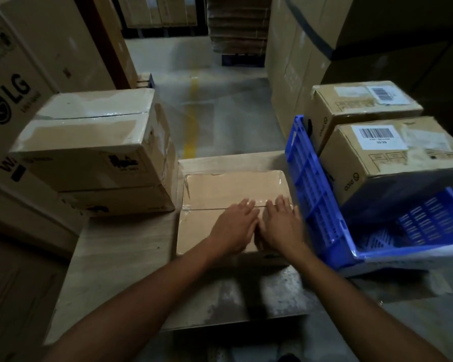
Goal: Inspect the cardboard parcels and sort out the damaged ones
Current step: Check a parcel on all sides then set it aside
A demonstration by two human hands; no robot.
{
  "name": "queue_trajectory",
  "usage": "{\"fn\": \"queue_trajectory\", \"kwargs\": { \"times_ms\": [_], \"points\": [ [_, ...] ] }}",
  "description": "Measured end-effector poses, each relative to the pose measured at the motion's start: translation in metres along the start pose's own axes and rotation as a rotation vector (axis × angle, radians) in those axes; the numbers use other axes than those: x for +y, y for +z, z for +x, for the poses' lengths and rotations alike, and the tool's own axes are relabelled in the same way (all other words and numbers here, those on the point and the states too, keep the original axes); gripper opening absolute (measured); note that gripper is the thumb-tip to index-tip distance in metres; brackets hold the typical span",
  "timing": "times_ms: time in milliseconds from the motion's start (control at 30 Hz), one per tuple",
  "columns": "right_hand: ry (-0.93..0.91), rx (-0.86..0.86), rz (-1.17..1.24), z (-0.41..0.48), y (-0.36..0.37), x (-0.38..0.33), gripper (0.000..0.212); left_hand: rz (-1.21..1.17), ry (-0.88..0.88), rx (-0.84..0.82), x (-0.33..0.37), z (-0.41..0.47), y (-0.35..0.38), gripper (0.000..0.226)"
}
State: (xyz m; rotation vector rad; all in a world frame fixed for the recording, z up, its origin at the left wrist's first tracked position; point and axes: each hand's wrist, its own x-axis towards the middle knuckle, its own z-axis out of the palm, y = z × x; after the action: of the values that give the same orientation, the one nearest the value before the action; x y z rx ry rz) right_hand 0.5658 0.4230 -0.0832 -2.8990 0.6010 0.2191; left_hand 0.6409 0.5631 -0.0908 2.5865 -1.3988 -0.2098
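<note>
Fingers [247,205] of both hands lie straight and close together, flat on top of one taped parcel [220,189] at the centre of the table [110,252]. Left hand [233,226] and right hand [281,227] sit side by side, nearly touching. One blue crate [314,194] is just right of the parcel. Two stacked boxes [89,137] are on the left, two barcoded boxes [392,158] behind the crate. One LG carton [11,95] is far left, one yellow floor line [191,121] beyond.
</note>
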Motion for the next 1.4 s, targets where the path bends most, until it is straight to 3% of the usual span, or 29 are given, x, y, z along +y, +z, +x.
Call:
{"fn": "queue_trajectory", "kwargs": {
  "times_ms": [133,267,467,567,633,700,833,933,1033,1167,1400],
  "points": [
    [0.008,-0.009,-0.030,-0.009,0.015,-0.001,0.066,-0.047,-0.049,0.018,0.009,-0.007,0.017,0.071],
    [0.074,0.044,0.038,-0.014,0.008,-0.002,0.065,-0.011,-0.001,0.015,0.006,-0.009,0.012,0.054],
    [0.141,0.160,0.076,-0.050,0.034,-0.009,0.059,0.009,-0.007,0.012,0.008,-0.020,0.020,0.064],
    [0.142,0.128,0.111,-0.047,0.027,-0.017,0.057,0.022,0.028,0.134,0.004,-0.026,0.015,0.046],
    [0.025,0.113,0.109,-0.047,0.025,-0.027,0.054,0.037,0.029,0.249,-0.004,-0.036,0.013,0.037],
    [-0.072,0.089,0.125,-0.055,0.028,-0.042,0.052,0.077,-0.030,0.288,-0.016,-0.051,0.015,0.041],
    [-0.066,0.100,0.075,-0.060,0.042,-0.053,0.055,0.114,-0.278,0.043,-0.029,-0.071,0.016,0.068],
    [-0.086,0.086,0.024,-0.053,0.026,-0.052,0.050,0.082,-0.279,0.014,-0.033,-0.070,0.011,0.068],
    [-0.158,0.015,-0.020,-0.038,0.014,-0.054,0.066,0.112,-0.337,0.034,-0.048,-0.069,0.001,0.071],
    [-0.180,-0.050,-0.051,-0.034,0.025,-0.052,0.068,0.071,-0.412,-0.079,-0.059,-0.069,0.000,0.072],
    [-0.122,-0.063,-0.005,-0.032,0.022,-0.045,0.072,-0.041,-0.457,0.144,-0.058,-0.075,0.000,0.061]
  ]
}}
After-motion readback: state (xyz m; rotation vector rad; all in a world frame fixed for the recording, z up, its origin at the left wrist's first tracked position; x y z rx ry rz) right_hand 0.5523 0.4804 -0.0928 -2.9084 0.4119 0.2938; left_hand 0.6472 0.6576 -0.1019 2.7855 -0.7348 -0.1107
